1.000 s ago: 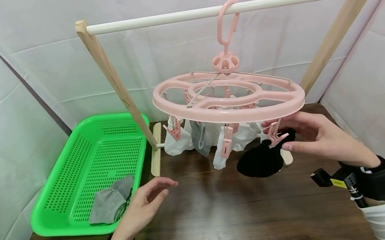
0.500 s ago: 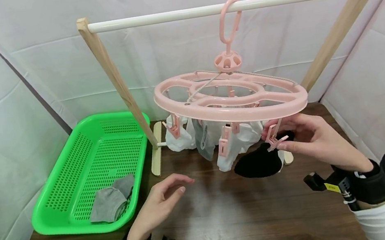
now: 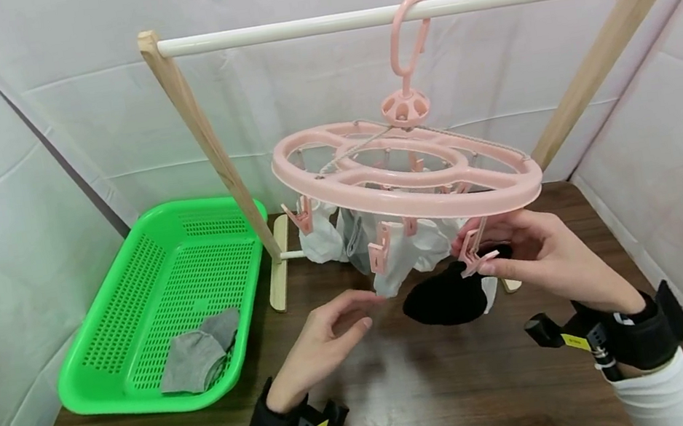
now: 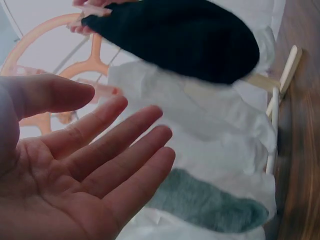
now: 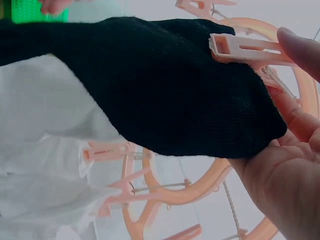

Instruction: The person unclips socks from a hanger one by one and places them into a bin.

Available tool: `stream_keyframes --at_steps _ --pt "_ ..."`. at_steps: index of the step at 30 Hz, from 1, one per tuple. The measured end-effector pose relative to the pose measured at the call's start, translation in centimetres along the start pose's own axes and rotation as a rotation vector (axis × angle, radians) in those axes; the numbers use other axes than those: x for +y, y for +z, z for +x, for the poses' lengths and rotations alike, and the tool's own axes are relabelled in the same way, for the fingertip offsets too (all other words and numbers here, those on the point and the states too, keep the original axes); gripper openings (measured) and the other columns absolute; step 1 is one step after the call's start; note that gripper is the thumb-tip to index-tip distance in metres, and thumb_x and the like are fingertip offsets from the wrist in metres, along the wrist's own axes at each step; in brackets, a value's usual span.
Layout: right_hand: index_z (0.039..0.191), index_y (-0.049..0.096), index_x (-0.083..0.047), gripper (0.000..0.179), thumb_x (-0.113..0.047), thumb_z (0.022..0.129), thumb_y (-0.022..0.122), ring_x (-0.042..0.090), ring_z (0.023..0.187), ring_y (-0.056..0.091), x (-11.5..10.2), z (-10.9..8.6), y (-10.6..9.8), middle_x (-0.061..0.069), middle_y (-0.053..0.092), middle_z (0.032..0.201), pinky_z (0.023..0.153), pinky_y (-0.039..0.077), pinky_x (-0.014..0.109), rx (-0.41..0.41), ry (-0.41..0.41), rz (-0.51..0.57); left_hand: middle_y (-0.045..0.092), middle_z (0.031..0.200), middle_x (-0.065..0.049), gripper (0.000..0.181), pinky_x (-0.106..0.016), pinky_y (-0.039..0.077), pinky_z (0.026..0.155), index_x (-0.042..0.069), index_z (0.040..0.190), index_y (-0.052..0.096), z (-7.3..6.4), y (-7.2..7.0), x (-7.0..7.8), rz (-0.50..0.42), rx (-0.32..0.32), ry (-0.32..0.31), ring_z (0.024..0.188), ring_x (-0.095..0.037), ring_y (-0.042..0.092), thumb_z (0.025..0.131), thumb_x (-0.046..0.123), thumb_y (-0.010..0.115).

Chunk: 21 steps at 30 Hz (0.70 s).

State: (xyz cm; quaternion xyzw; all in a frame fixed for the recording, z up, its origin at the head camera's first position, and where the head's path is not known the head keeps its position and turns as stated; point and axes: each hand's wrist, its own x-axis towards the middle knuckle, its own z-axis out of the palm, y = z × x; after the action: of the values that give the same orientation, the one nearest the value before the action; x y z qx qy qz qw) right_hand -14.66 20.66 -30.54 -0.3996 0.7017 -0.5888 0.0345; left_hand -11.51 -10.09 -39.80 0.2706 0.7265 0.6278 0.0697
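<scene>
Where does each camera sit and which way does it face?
Head: worn on the head, facing forward and down at the pink hanger and green basket; left grip and right grip show.
Left wrist: on that wrist, facing the black sock and white laundry; left grip large, right grip just visible upper left.
Right wrist: on that wrist, facing the black sock and pink clip; right grip at right, left grip just visible at top.
Shared: both wrist views show the black sock.

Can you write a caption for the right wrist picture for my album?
A right hand holds a pink clip at the edge of a black sock.
</scene>
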Motion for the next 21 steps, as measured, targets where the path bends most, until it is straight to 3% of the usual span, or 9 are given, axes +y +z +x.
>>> stream_keyframes --at_steps 5,10,13,21 --pt "0.123 0.056 0.004 0.039 0.018 0.087 0.059 0.02 0.097 0.066 0.0 0.3 0.5 0.011 0.065 0.113 0.06 0.05 0.023 -0.015 0.036 -0.008 0.056 0.132 -0.01 0.039 -0.035 0.04 0.102 0.002 0.133 0.054 1.7 1.1 0.0 0.016 -0.047 0.062 0.125 -0.019 0.049 0.094 0.003 0.061" --pt "0.121 0.056 0.004 0.035 0.015 0.088 0.06 0.024 0.091 0.067 0.2 0.7 0.9 0.014 0.065 0.11 0.072 0.054 0.027 -0.039 0.037 0.009 0.051 0.139 -0.005 0.05 -0.034 0.033 0.107 0.006 0.14 0.049 3.4 2.0 -0.4 0.046 -0.14 0.109 0.131 -0.013 0.042 0.093 0.007 0.065" --pt "0.121 0.055 0.006 0.035 0.015 0.088 0.061 0.027 0.09 0.067 0.3 0.9 1.2 0.016 0.064 0.109 0.077 0.054 0.033 -0.054 0.028 0.046 0.051 0.139 -0.004 0.05 -0.032 0.035 0.105 0.008 0.139 0.049 4.2 2.3 -0.5 0.07 -0.183 0.116 0.128 -0.011 0.044 0.092 0.01 0.066" --pt "0.122 0.052 0.012 0.036 0.015 0.087 0.062 0.028 0.097 0.064 0.8 1.6 1.8 0.018 0.062 0.111 0.077 0.054 0.039 -0.075 -0.012 0.135 0.063 0.116 -0.011 0.035 -0.027 0.044 0.091 0.0 0.123 0.058 5.3 3.3 -0.1 0.236 -0.132 0.221 0.103 -0.012 0.057 0.09 0.008 0.066"
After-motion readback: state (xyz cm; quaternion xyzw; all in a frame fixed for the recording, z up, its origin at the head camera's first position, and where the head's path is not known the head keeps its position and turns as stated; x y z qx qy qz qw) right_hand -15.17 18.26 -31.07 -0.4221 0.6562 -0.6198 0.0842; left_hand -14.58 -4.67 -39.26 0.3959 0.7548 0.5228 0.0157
